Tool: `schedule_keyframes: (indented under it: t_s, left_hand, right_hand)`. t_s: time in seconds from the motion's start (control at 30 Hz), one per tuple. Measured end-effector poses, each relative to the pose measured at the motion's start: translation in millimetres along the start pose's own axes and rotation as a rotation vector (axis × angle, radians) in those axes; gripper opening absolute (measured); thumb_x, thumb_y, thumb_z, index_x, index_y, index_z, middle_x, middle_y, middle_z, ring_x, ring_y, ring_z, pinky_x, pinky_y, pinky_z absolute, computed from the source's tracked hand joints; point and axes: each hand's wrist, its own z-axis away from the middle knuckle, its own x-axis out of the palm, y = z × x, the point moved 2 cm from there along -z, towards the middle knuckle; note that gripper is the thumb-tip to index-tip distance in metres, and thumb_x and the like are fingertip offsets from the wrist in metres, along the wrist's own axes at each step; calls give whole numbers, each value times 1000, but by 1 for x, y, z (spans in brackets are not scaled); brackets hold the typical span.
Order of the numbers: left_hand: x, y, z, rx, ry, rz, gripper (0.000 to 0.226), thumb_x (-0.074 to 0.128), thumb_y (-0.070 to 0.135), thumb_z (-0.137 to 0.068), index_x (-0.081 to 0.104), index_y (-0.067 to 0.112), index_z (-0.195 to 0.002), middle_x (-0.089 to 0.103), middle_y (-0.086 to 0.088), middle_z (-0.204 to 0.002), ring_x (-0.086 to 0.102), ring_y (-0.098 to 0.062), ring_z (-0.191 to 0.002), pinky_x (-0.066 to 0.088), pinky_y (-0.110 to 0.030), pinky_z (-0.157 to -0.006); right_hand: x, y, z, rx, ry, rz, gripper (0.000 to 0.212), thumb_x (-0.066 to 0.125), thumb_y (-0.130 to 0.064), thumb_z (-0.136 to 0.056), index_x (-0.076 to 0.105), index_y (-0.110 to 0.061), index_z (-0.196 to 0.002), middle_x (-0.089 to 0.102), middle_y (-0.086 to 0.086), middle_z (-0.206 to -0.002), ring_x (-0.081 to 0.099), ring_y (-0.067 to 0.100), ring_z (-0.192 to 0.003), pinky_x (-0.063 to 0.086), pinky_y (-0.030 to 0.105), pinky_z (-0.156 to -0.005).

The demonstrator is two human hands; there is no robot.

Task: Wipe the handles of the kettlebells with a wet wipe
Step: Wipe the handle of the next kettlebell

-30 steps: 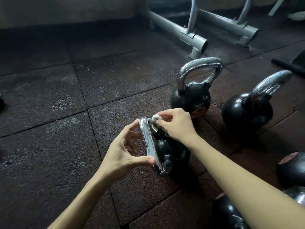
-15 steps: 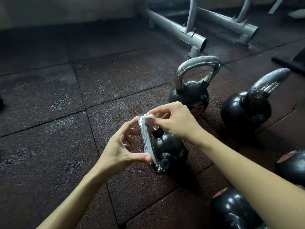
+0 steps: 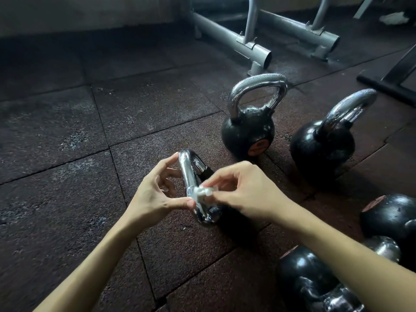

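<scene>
A dark rubber floor carries the whole job, with a grey rack at the back. On it stand two upright kettlebells, one in the middle and one to its right, and two more lie at the lower right, the nearer and the farther; whether their handles are wiped cannot be told from their shine. The fifth kettlebell, mostly hidden under the hands, is tilted with its chrome handle toward the viewer, and this is the one being cleaned. The left hand grips that handle between finger and thumb at its two ends. The right hand pinches the small white wipe against the lower half of the bar. I judge the task mid-way at best: one handle in progress, others possibly left.
</scene>
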Motion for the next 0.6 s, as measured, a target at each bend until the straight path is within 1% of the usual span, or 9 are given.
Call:
schedule_keyframes:
  t_s: [0.07, 0.1, 0.17, 0.23, 0.33, 0.4, 0.47, 0.53, 0.6]
  left_hand:
    - [-2, 0, -1, -6, 0, 2, 127, 94, 70, -36, 43, 43, -149, 71, 16, -114, 57, -6, -73, 55, -31, -71]
    - [-3, 1, -1, -11, -2, -5, 128, 93, 70, -36, 43, 41, -150, 71, 16, -113, 57, -6, -73, 56, -33, -72]
    - [-4, 2, -1, -15, -10, -20, 130, 92, 71, -36, 42, 39, -152, 70, 18, -114, 57, -3, -72, 56, -30, -73]
    - [-4, 2, -2, -13, -9, -19, 131, 92, 72, -35, 42, 38, -152, 71, 19, -113, 56, -1, -70, 53, -24, -69]
    - [-6, 1, -4, -22, 1, -5, 135, 93, 72, -33, 43, 34, -153, 71, 20, -110, 55, 1, -68, 52, -17, -64]
    - [-9, 1, -6, -33, -2, -3, 137, 92, 73, -33, 42, 33, -154, 71, 21, -110, 56, 0, -69, 54, -20, -68]
    - [-10, 2, -7, -41, -12, -19, 137, 92, 74, -32, 42, 35, -153, 71, 22, -112, 57, -1, -71, 56, -27, -74]
    - [-11, 4, -7, -40, -24, -36, 137, 91, 76, -31, 41, 36, -152, 70, 23, -113, 57, -1, -71, 55, -23, -74]
    - [-11, 5, -7, -35, -29, -44, 138, 90, 77, -31, 40, 37, -153, 70, 25, -113, 56, 1, -69, 53, -18, -71]
  right_hand:
    - [1, 2, 17, 11, -35, 7, 11, 87, -27, -82, 84, -23, -92, 72, -18, -68, 65, -2, -61, 43, 8, -59]
    - [1, 3, 20, 12, -42, 14, 10, 87, -25, -82, 84, -23, -92, 70, -19, -65, 62, -5, -58, 40, 6, -58]
    - [1, 1, 18, -12, -30, 22, 9, 86, -25, -83, 84, -24, -92, 74, -13, -70, 63, -6, -61, 41, 7, -60]
    - [2, 0, 13, -40, 14, 8, 9, 85, -25, -84, 84, -24, -93, 77, -9, -75, 65, -4, -64, 45, 11, -64]
    - [4, 3, 14, -53, 29, 10, 9, 85, -19, -84, 84, -23, -92, 71, -18, -67, 60, -5, -58, 40, 7, -60]
    - [6, 7, 18, -60, 17, 73, 10, 84, -17, -84, 84, -24, -91, 66, -22, -63, 58, -3, -57, 38, 7, -58]
    - [9, 14, 19, -56, 27, 161, 11, 81, -15, -86, 84, -23, -92, 68, -20, -67, 61, -2, -62, 39, 7, -62]
    - [13, 21, 14, -39, 30, 243, 8, 78, -20, -88, 83, -25, -92, 73, -10, -78, 65, 2, -70, 43, 11, -68]
    - [17, 24, 1, -35, -11, 365, 9, 76, -33, -90, 81, -26, -92, 73, -6, -82, 65, 8, -75, 51, 23, -71]
